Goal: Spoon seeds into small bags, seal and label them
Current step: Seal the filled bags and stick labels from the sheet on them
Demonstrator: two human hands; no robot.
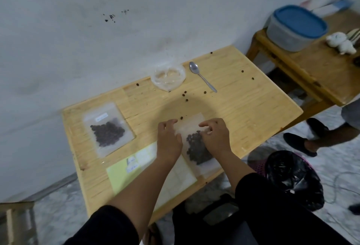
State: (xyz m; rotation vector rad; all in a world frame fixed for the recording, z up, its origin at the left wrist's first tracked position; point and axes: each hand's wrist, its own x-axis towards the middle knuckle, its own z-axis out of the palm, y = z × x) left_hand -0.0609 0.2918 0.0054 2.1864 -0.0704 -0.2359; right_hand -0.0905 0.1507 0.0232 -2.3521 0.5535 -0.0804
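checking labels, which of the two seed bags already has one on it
The seed bag on the left, lying apart from the hands, carries a white label above its seeds. The bag under the hands shows none.

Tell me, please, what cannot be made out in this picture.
- Head view: writing on the white label of the clear plastic seed bag on the left, too small and blurred.
- Whether the second clear seed bag is sealed: both hands' fingers cover it.
- Blue-lidded grey plastic tub: contents hidden.
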